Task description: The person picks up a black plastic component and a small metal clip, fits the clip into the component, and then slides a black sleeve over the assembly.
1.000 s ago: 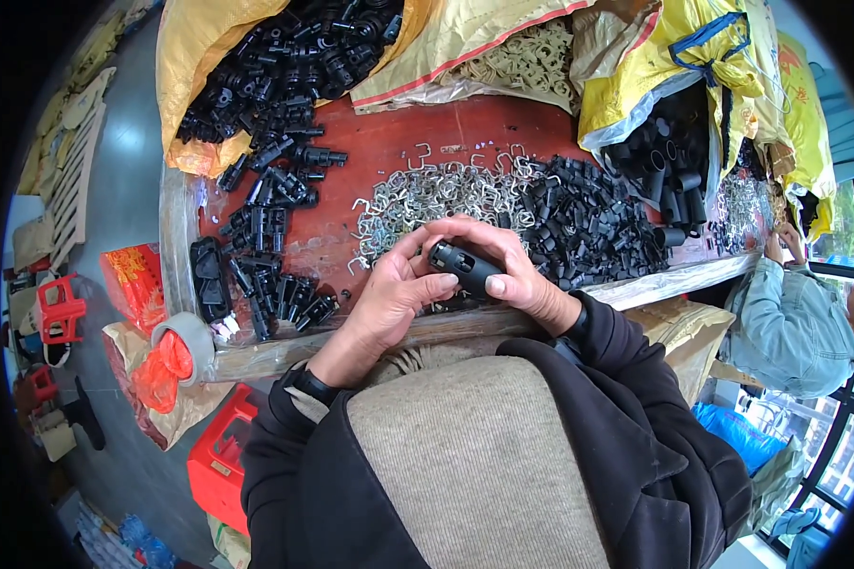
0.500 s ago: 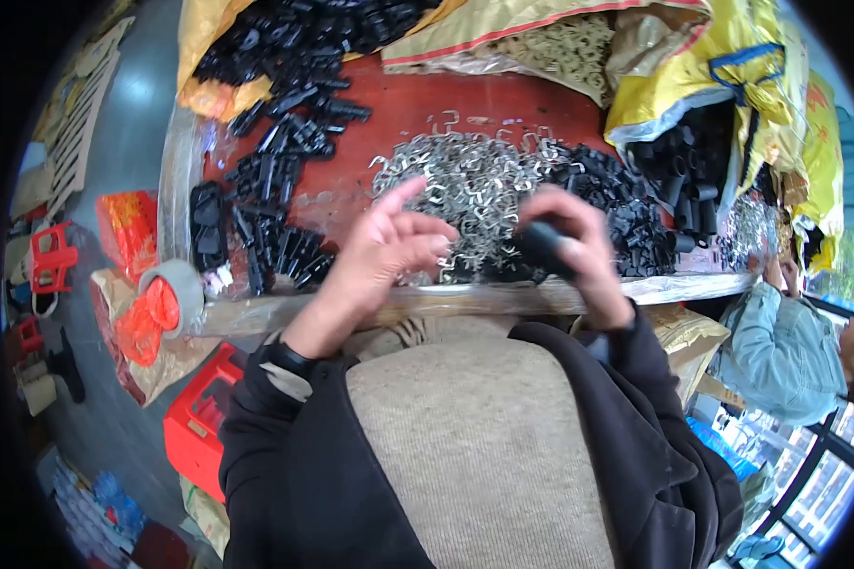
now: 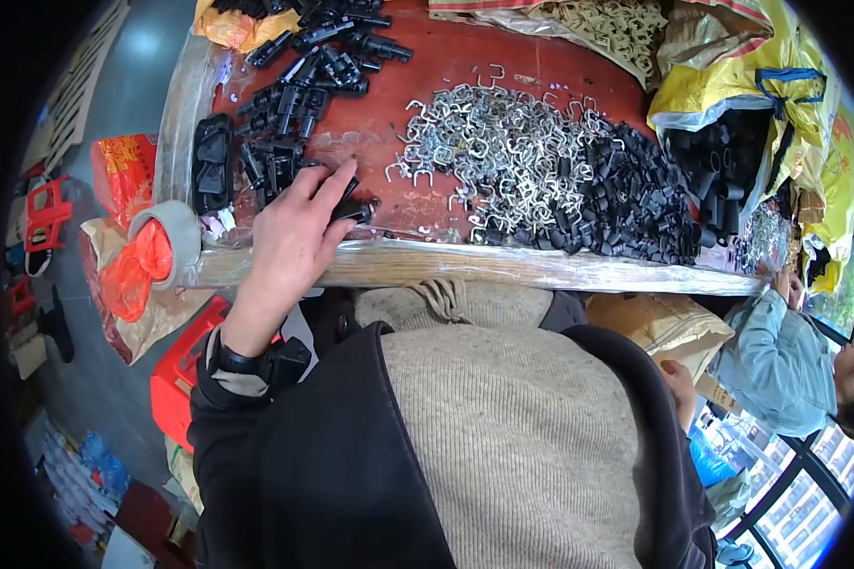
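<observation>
One left hand (image 3: 294,232), fingers parted, overlies black tubular fittings (image 3: 292,106), mid-left, apparently heaped for reach; right hand (image 3: 678,383), lower right, grip indeterminable.

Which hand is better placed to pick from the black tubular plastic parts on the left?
Left, likely: the left hand is at those black tubular parts; the right hand is low, farther away.

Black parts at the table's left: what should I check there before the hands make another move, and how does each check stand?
1. Left hand over the black parts: ok.
2. Firm grip on one part: cannot tell; fingers hide it.
3. Right hand over the red tabletop: not ok; it's low beside the body.
4. Right hand empty: cannot tell; mostly hidden.
5. Left hand clear of the metal hooks: ok.
</observation>
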